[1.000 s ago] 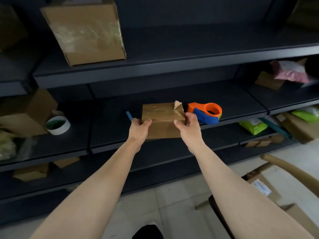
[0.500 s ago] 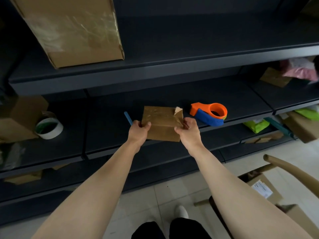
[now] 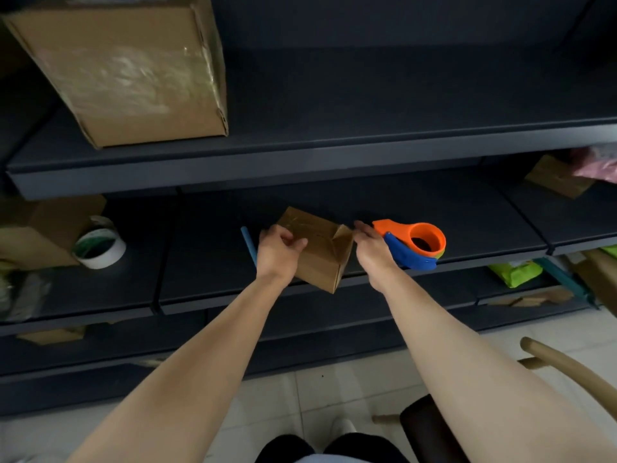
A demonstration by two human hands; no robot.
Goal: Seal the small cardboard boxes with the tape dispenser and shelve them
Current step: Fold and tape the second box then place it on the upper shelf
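Small cardboard box (image 3: 319,250) tilted on the front lip of the middle shelf (image 3: 467,228), one corner overhanging, end flap ajar toward the right. Left hand (image 3: 278,253) grasps its left end, fingers curled over the top. Right hand (image 3: 374,252) open, fingers loose, holding nothing, between box and tape dispenser (image 3: 414,243) just to its right; right hand nearer. Box matte kraft; dispenser smooth orange-and-blue plastic, handle pointing left.

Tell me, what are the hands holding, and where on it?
The left hand grips the small cardboard box at its left end. The right hand is open beside its right end, holding nothing.
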